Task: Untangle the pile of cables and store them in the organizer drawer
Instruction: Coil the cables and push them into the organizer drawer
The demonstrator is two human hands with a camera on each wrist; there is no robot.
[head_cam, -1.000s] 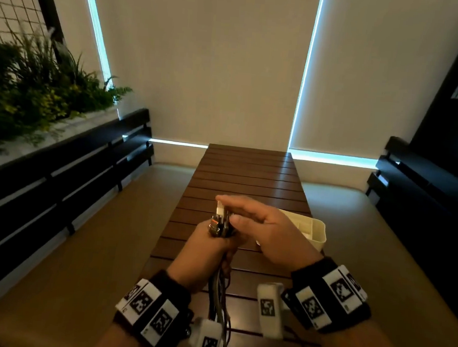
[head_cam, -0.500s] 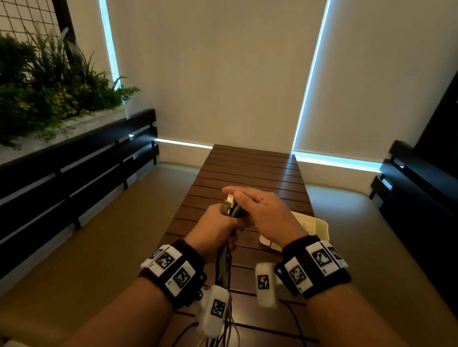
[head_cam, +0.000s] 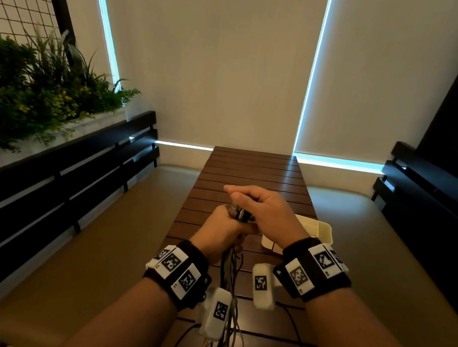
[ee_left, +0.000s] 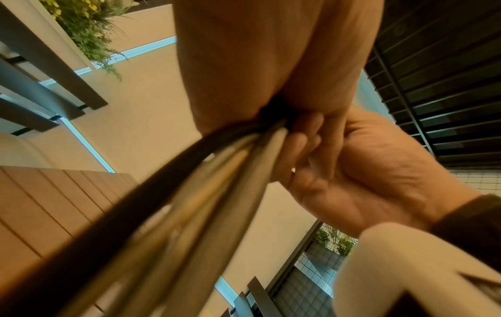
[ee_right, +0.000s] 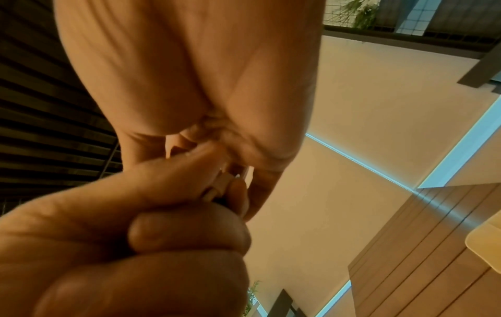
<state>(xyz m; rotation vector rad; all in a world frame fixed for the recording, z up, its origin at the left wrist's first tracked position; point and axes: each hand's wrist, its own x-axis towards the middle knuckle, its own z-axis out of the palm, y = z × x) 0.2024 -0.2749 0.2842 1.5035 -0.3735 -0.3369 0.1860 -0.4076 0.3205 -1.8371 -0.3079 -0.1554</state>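
My left hand point(head_cam: 221, 228) grips a bundle of cables point(head_cam: 229, 273) upright above the table; dark and pale strands hang from the fist toward me, and they fill the left wrist view as the cables point(ee_left: 216, 171). Metal connector ends point(head_cam: 237, 212) stick out of the fist's top. My right hand point(head_cam: 270, 213) lies over those ends, its fingers curled and pinching them. In the right wrist view a pale connector point(ee_right: 218, 185) shows between the fingertips. The white organizer drawer point(head_cam: 325, 231) stands on the table to the right, partly hidden behind my right wrist.
The brown slatted table point(head_cam: 250, 169) runs away from me toward a blind-covered window. Loose cable strands point(head_cam: 295, 334) trail over its near end. Dark slatted bench backs point(head_cam: 84, 166) line both sides, with a planter point(head_cam: 35, 90) on the left.
Both arms have stretched farther out over the table and lifted the bundle. My right hand has settled lower over the connector ends and hides more of the drawer.
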